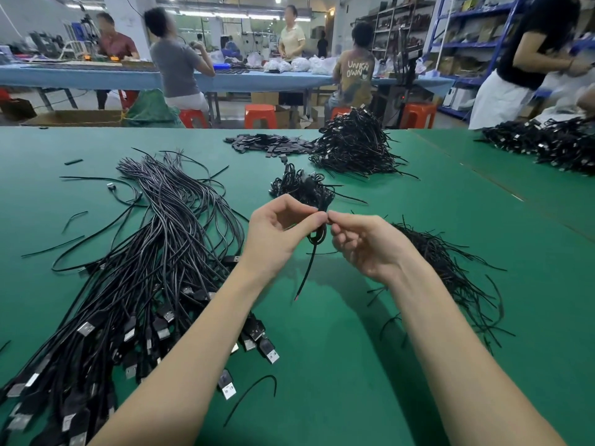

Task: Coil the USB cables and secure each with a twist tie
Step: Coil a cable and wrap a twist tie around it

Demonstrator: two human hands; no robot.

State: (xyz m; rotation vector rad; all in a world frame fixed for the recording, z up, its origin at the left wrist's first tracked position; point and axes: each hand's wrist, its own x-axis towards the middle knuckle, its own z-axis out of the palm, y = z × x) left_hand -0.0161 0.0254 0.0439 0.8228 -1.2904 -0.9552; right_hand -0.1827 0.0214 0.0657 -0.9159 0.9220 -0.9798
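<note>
— Hands first: how are they posed in the head view?

— Both forearms reach forward above the green counter (370, 365). The left hand (277, 233) and right hand (363, 243) meet fingertip to fingertip, fingers curled, pinching a small coiled cable (317, 236) between them.

— Where's the cable exactly?

— Held in the air, its loose tail hanging down. Uncoiled USB cables (145, 268) lie left; twist ties (450, 268) right; finished coils (302, 185) just beyond the hands.

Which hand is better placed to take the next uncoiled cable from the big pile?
The left hand, probably: the pile of loose USB cables lies on its side. The right hand is beside the twist ties.
</note>
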